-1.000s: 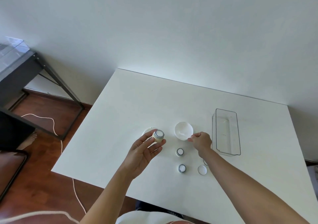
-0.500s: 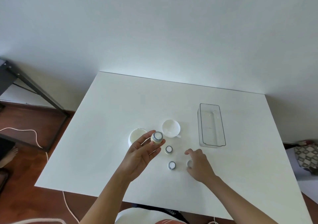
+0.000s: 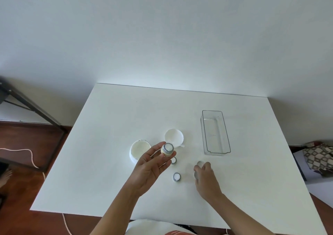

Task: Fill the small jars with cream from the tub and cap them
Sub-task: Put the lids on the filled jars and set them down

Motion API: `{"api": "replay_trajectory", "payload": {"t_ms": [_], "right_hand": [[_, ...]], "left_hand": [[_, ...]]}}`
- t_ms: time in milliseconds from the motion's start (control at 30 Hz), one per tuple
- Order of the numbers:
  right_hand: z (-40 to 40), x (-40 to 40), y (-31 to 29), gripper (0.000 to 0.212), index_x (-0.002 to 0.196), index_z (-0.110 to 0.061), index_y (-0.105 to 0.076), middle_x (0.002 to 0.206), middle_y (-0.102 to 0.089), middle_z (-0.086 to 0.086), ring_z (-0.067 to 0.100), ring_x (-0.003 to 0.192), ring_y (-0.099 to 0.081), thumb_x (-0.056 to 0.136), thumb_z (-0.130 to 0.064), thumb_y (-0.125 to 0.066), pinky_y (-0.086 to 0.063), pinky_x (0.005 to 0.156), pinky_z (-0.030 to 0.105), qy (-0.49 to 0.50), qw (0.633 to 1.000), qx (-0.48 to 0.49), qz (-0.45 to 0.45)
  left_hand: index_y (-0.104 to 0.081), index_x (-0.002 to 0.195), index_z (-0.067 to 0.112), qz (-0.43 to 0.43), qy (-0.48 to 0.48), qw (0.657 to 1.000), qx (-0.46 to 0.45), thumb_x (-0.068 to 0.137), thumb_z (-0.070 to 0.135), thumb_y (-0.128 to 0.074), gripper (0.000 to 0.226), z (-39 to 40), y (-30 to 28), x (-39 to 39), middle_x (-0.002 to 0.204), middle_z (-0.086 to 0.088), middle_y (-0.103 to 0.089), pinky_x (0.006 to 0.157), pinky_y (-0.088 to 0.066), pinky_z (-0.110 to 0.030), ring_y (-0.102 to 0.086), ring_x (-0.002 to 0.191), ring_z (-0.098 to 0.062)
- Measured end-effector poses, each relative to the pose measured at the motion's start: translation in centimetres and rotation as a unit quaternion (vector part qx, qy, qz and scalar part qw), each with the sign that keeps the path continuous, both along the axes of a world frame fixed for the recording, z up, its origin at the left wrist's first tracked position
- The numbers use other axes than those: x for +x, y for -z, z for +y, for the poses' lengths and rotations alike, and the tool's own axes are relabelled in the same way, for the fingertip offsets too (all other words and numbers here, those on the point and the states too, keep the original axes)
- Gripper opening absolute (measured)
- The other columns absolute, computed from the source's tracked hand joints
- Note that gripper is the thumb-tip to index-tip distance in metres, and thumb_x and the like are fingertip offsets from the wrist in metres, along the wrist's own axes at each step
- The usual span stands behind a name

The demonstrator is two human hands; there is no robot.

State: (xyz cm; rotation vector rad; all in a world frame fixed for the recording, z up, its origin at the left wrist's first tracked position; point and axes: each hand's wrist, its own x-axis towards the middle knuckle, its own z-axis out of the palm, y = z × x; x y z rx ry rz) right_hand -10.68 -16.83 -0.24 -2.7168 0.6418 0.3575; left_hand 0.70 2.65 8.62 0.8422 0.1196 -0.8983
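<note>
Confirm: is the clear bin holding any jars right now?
No. The clear bin shows only its bare bottom; one jar is in the left hand, two others stand on the table.

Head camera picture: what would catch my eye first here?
The left hand holds a small open jar of cream above the white table. The right hand reaches down on small caps nearby. Beside them sit an open cream tub and a clear bin.

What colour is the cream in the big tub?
Pale yellowish white, seen in the head view inside the tub.
</note>
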Motion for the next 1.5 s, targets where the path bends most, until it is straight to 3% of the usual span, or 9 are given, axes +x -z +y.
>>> {"api": "replay_trajectory", "payload": {"t_ms": [167, 300, 400, 600, 833, 1067, 1233, 1367, 1500], "right_hand": [[0.1, 1.1, -4.3, 0.022, 0.096, -0.019, -0.060, 0.081, -0.054, -0.004, 0.013, 0.070, -0.059, 0.078, -0.008, -0.066, -0.045, 0.065, 0.016, 0.132, 0.953, 0.172, -0.213], [-0.3, 3.4, -9.7, 0.022, 0.083, -0.021, -0.060, 0.075, -0.068, 0.000, 0.013, 0.067, -0.067, 0.072, -0.019, -0.079, -0.053, 0.068, 0.020, 0.274, 0.807, 0.452, -0.263], [-0.7, 4.4, -12.7, 0.019, 0.074, -0.012, -0.060, 0.073, -0.062, 0.011, 0.024, 0.077, -0.065, 0.074, -0.014, -0.079, -0.055, 0.078, 0.030, 0.265, 0.711, 0.593, -0.271], [-0.5, 4.7, -15.0, 0.025, 0.062, -0.017, -0.057, 0.081, -0.072, 0.003, 0.010, 0.073, -0.059, 0.076, -0.012, -0.076, -0.042, 0.073, 0.026, 0.191, 0.767, 0.563, -0.242], [-1.4, 4.1, -15.5, 0.024, 0.090, -0.010, -0.064, 0.096, -0.072, 0.014, 0.021, 0.082, -0.060, 0.073, -0.009, -0.081, -0.051, 0.087, 0.042, 0.105, 0.811, 0.529, -0.226], [-2.6, 4.1, -15.9, 0.035, 0.109, -0.016, -0.071, 0.097, -0.073, 0.010, 0.021, 0.086, -0.067, 0.076, -0.004, -0.078, -0.057, 0.086, 0.035, 0.028, 0.859, 0.475, -0.189], [-2.6, 4.4, -16.1, 0.017, 0.086, -0.019, -0.075, 0.080, -0.075, -0.002, 0.011, 0.077, -0.071, 0.074, -0.031, -0.081, -0.056, 0.077, 0.026, 0.022, 0.905, 0.377, -0.195], [-2.2, 4.7, -15.9, 0.048, 0.065, -0.013, -0.062, 0.063, -0.065, 0.011, 0.026, 0.065, -0.063, 0.080, -0.059, -0.064, -0.050, 0.062, 0.034, 0.017, 0.954, 0.244, -0.173], [-3.2, 4.1, -16.5, 0.021, 0.089, -0.032, -0.068, 0.084, -0.070, -0.010, 0.004, 0.073, -0.059, 0.082, -0.052, -0.064, -0.046, 0.064, 0.022, -0.034, 0.945, 0.275, -0.176]], "left_hand": [[-0.059, 0.131, 0.007, -0.017, 0.019, 1.000, -0.006, 0.088, 0.008, -0.066, 0.044, -0.7, -0.3, -0.1, 0.124, -0.016, -0.068, 0.099, -0.055, -0.037, -0.064, 0.122, -0.034], [-0.061, 0.128, 0.008, -0.034, 0.034, 0.999, -0.007, 0.084, 0.010, -0.071, 0.045, -1.4, -0.8, -0.4, 0.123, -0.016, -0.070, 0.104, -0.051, -0.039, -0.064, 0.121, -0.034], [-0.061, 0.126, 0.008, -0.047, 0.034, 0.998, 0.005, 0.087, 0.005, -0.065, 0.039, -2.1, -1.0, -0.5, 0.120, -0.016, -0.070, 0.101, -0.054, -0.035, -0.066, 0.119, -0.033], [-0.061, 0.125, 0.007, -0.096, 0.035, 0.994, 0.027, 0.084, 0.011, -0.069, 0.042, -3.2, -2.0, -0.5, 0.120, -0.017, -0.071, 0.091, -0.056, -0.028, -0.068, 0.116, -0.030], [-0.064, 0.119, 0.008, -0.120, 0.033, 0.991, 0.048, 0.080, 0.014, -0.072, 0.041, -3.7, -2.2, -0.8, 0.115, -0.017, -0.073, 0.086, -0.056, -0.026, -0.070, 0.111, -0.028], [-0.062, 0.123, 0.003, -0.143, 0.043, 0.986, 0.067, 0.079, 0.017, -0.073, 0.047, -4.0, -2.3, -1.1, 0.114, -0.016, -0.073, 0.085, -0.055, -0.026, -0.071, 0.109, -0.029], [-0.062, 0.124, 0.004, -0.164, 0.042, 0.982, 0.081, 0.082, 0.016, -0.079, 0.047, -4.1, -2.2, -1.3, 0.115, -0.018, -0.073, 0.089, -0.054, -0.029, -0.070, 0.111, -0.031], [-0.061, 0.126, 0.005, -0.177, 0.052, 0.979, 0.085, 0.083, 0.017, -0.072, 0.046, -4.3, -2.1, -1.4, 0.118, -0.017, -0.073, 0.090, -0.052, -0.029, -0.070, 0.112, -0.028], [-0.063, 0.124, 0.006, -0.173, 0.047, 0.980, 0.087, 0.085, 0.018, -0.077, 0.043, -4.4, -2.1, -1.5, 0.119, -0.017, -0.072, 0.088, -0.054, -0.027, -0.069, 0.112, -0.031]]}}
